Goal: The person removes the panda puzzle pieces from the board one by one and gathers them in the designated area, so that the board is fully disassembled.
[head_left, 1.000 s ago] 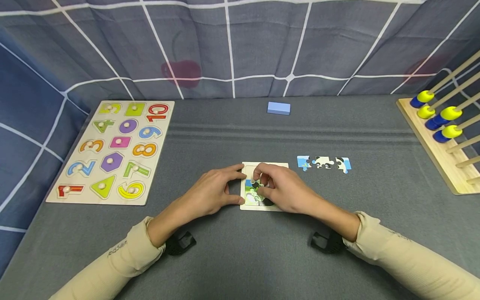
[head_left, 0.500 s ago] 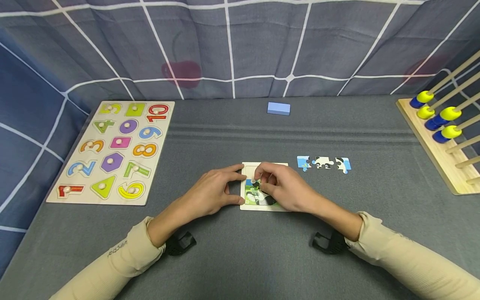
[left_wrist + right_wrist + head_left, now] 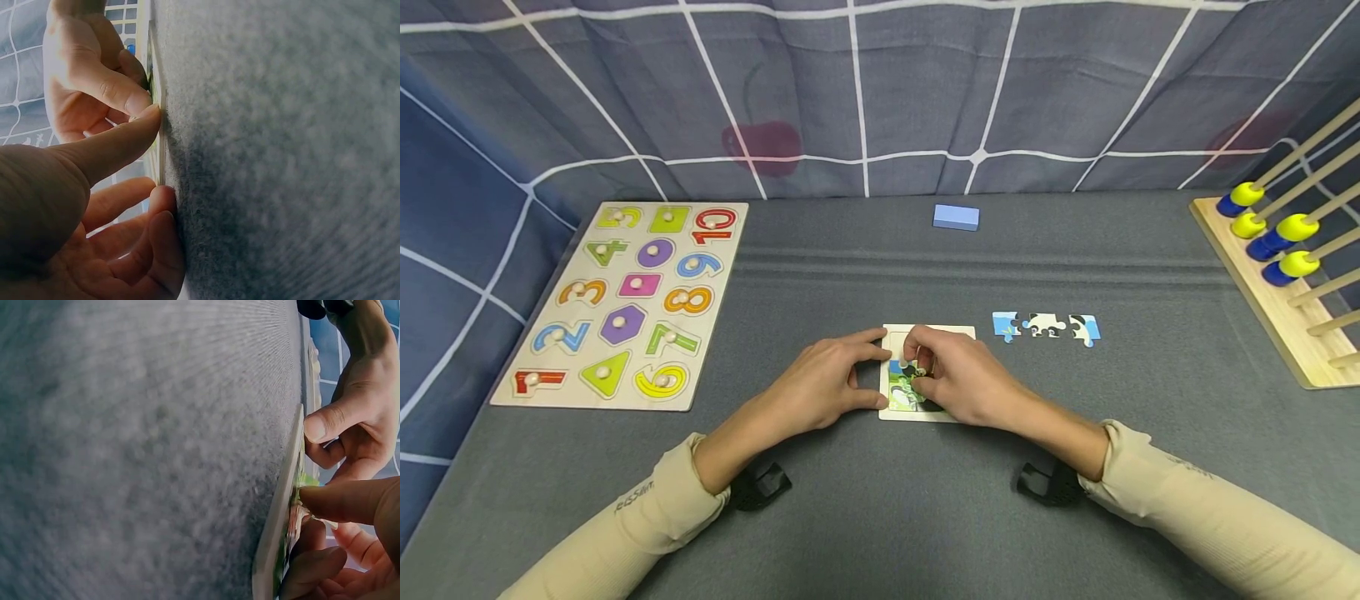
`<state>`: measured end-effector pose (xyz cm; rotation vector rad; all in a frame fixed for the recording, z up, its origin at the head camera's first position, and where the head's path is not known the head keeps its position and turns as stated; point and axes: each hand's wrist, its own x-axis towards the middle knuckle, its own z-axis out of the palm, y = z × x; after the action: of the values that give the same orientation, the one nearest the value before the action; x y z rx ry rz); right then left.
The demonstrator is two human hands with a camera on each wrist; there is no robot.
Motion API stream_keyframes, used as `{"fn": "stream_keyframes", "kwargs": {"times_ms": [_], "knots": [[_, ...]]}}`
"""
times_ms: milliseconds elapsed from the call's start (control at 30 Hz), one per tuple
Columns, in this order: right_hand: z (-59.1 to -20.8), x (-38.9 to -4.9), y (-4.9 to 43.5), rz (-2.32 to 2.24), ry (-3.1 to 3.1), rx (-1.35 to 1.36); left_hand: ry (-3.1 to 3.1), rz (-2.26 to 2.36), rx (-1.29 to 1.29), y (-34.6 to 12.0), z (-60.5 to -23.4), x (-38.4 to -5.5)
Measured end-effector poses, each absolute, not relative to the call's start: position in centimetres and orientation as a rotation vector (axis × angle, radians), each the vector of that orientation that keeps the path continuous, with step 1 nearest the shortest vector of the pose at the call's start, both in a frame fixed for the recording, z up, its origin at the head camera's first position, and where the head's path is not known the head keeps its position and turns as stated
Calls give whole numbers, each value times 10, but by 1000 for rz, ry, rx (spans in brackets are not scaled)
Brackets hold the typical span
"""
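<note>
A small jigsaw tray (image 3: 917,416) with a pale wooden rim lies on the grey surface, its panda-and-green picture partly filled. My left hand (image 3: 816,379) touches the tray's left edge, fingers at the upper corner and thumb near the lower one. Over the picture, my right hand (image 3: 966,375) pinches a jigsaw piece (image 3: 912,371) between thumb and fingers. That piece is mostly hidden by the hand. In the right wrist view, the right thumb (image 3: 319,499) is right down at the tray. Three loose panda pieces (image 3: 1042,325) lie in a row beyond the tray, to its right.
At the left lies a wooden peg board (image 3: 587,402) of numbers and shapes. A bead-stacking abacus (image 3: 1247,287) with yellow and blue beads stands at the right. A blue block (image 3: 957,217) lies at the back, before a checked curtain (image 3: 820,83).
My right hand has shifted slightly right, then back left over the tray, still pinching the piece. My left hand stays at the tray's edge. The loose pieces lie as before.
</note>
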<state>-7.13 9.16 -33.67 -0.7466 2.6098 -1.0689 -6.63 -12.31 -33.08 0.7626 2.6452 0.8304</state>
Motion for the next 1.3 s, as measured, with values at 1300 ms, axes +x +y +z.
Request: {"fn": "stream_keyframes", "kwargs": {"times_ms": [1300], "knots": [[-326,-70,126,-1382,2430,-597,2748,769,728,-117,-332,-64]]}}
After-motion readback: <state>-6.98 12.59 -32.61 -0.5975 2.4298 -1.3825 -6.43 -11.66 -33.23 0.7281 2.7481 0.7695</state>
